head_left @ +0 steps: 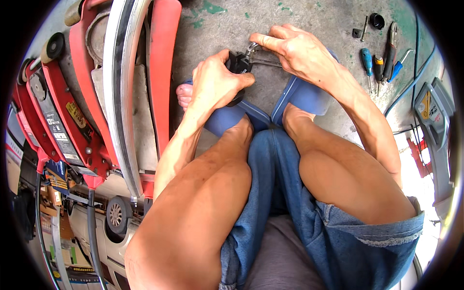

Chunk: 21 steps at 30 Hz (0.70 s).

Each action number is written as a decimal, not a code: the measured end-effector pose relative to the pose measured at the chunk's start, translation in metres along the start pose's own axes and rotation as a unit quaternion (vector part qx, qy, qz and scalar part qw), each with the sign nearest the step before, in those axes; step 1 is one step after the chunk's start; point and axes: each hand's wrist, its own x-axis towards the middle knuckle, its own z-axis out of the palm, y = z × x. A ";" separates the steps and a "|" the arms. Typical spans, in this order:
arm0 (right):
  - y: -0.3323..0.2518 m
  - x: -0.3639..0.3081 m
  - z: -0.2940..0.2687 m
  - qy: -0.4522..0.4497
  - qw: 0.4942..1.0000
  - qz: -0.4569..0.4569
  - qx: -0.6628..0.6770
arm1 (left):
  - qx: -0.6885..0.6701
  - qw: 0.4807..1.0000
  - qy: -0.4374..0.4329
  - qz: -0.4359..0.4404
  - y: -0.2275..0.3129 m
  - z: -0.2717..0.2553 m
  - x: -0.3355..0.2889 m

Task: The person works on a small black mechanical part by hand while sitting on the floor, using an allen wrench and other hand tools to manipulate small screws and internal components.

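Between my slippered feet, my left hand (pixel 217 79) is closed around a black blocky part (pixel 237 63), its thumb pressed along the near side. My right hand (pixel 299 53) reaches in from the right with its fingers bent over a shiny metal tool (pixel 252 48), the index fingertip at its rounded end. That end meets the black part's right side. A thin metal rod (pixel 267 63) runs from the part toward the space under my right palm. Whether the rod belongs to the tool, I cannot tell. My palms hide much of both things.
Red floor jacks (pixel 159 72) and a curved silver strip (pixel 121 87) stand close on the left. A blue screwdriver (pixel 367 62), pliers (pixel 390 53) and a black cap (pixel 377 21) lie on the concrete at right. Beyond them are a blue cable (pixel 411 89) and a grey machine (pixel 432 116).
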 end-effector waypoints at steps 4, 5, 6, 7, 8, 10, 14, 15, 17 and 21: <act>-0.013 0.003 -0.010 -0.039 0.999 0.029 0.010 | 0.007 1.000 0.010 0.002 -0.002 0.000 0.000; -0.019 0.003 -0.013 -0.039 0.999 0.030 0.008 | 0.006 1.000 0.010 0.003 0.000 0.001 0.000; -0.026 0.002 -0.017 -0.060 0.995 0.076 0.019 | 0.006 1.000 0.012 -0.002 0.002 0.002 -0.001; -0.030 0.003 -0.019 -0.080 0.989 0.122 0.030 | 0.007 1.000 0.014 -0.007 0.004 0.003 -0.001; -0.032 0.005 -0.017 -0.080 0.989 0.121 0.032 | 0.008 1.000 0.013 -0.009 0.003 0.004 -0.001; -0.035 0.007 -0.012 -0.093 0.977 0.171 0.091 | 0.008 1.000 0.009 -0.013 0.002 0.005 -0.002; -0.049 0.022 -0.021 -0.092 0.899 0.331 0.272 | 0.025 0.999 0.029 0.006 0.001 0.006 0.001; -0.053 0.023 -0.018 -0.095 0.835 0.387 0.378 | 0.034 0.999 0.028 0.008 0.000 0.005 0.001; -0.059 0.031 -0.027 -0.117 0.771 0.429 0.456 | 0.043 0.999 0.028 0.005 -0.002 0.002 -0.002; -0.070 0.029 -0.035 -0.084 0.633 0.507 0.579 | 0.065 0.997 0.032 0.025 0.002 0.009 0.000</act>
